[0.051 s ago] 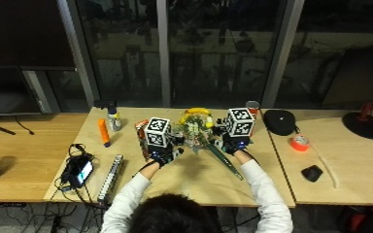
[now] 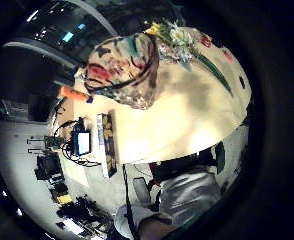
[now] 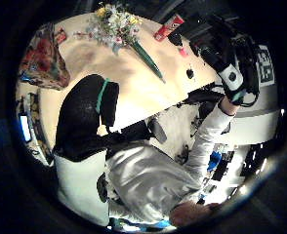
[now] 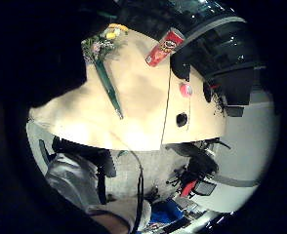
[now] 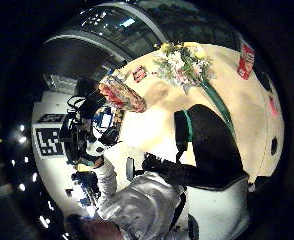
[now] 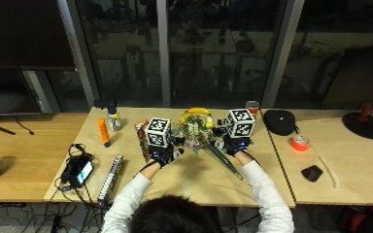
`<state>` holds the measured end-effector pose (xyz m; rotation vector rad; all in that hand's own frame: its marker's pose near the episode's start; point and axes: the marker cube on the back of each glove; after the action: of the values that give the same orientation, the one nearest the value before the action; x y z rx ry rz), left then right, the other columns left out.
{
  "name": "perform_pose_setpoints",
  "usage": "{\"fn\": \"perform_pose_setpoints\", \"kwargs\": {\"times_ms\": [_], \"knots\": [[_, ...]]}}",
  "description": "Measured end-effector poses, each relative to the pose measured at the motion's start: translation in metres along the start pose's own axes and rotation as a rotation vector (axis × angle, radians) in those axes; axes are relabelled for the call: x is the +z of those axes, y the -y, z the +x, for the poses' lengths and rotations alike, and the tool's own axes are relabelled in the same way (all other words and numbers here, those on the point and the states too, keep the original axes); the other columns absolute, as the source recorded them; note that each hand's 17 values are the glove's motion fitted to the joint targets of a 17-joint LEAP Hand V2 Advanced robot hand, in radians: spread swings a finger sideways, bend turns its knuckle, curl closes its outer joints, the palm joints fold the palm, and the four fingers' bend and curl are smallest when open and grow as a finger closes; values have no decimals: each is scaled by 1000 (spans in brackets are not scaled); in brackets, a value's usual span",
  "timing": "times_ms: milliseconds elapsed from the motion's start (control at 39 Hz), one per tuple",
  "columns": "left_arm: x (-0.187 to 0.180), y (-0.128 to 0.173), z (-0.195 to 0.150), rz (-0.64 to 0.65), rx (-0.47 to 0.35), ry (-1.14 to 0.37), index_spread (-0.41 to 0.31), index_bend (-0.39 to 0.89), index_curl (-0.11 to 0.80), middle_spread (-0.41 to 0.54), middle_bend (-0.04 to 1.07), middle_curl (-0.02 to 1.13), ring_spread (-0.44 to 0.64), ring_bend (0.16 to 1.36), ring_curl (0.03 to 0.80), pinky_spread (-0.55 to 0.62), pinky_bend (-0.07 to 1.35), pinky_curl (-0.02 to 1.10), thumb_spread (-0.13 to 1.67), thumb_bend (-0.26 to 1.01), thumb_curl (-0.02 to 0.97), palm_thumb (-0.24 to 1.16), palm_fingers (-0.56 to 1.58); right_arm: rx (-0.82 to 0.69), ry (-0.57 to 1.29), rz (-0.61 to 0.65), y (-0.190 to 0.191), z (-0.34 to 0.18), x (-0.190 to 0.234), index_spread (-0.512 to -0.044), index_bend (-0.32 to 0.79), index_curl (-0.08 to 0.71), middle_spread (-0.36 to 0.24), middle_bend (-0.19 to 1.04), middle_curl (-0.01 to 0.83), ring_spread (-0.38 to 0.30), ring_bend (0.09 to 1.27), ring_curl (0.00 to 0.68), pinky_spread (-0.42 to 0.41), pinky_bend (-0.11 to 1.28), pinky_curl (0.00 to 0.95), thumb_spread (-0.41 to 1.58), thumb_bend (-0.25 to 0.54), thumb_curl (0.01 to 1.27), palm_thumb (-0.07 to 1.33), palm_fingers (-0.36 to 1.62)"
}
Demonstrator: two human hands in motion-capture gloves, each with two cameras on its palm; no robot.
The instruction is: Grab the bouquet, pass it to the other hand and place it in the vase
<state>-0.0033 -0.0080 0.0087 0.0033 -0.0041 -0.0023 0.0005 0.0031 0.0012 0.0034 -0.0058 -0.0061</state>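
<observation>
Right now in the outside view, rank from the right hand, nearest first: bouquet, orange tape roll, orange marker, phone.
1. Bouquet, lying just left of the right hand.
2. Orange tape roll, on the right table.
3. Orange marker, beyond the left hand.
4. Phone, far left edge.

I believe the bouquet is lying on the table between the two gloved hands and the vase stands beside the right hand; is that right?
Not quite: the vase stands beside the left hand, not the right hand. The bouquet does lie on the table between the hands. The outside view shows it.
</observation>
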Motion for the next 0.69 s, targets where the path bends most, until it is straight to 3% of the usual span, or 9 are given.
{"fn": "perform_pose_setpoints", "kwargs": {"times_ms": [180,410,513,693], "knots": [[10,9,1,-1,3,-12,-35,344,196,132,184,154,234,374,145,299,189,130,870,193,139,360,411,10,6,-8,-19,8,-8,-295,103,70,36,184,100,118,454,164,200,600,232,842,309,173,534,240],[6,7,-6,21,17,-44,-40,335,268,153,176,203,281,379,177,350,182,173,1060,149,193,378,391,48,66,18,-14,13,-19,-328,106,94,51,188,158,149,514,202,234,635,271,1047,258,226,552,227],[9,5,-16,18,6,-70,-41,329,293,157,176,220,295,382,188,361,177,185,1101,127,211,384,383,72,82,-27,-7,13,-17,-296,53,82,54,215,190,154,599,235,242,699,296,1083,205,240,519,336],[10,4,-34,20,-9,-98,-42,305,325,161,178,245,306,385,205,371,180,205,1137,81,237,382,369,110,151,-154,11,19,-13,-231,92,101,65,224,235,145,627,265,243,719,320,1098,131,267,502,374]]}}
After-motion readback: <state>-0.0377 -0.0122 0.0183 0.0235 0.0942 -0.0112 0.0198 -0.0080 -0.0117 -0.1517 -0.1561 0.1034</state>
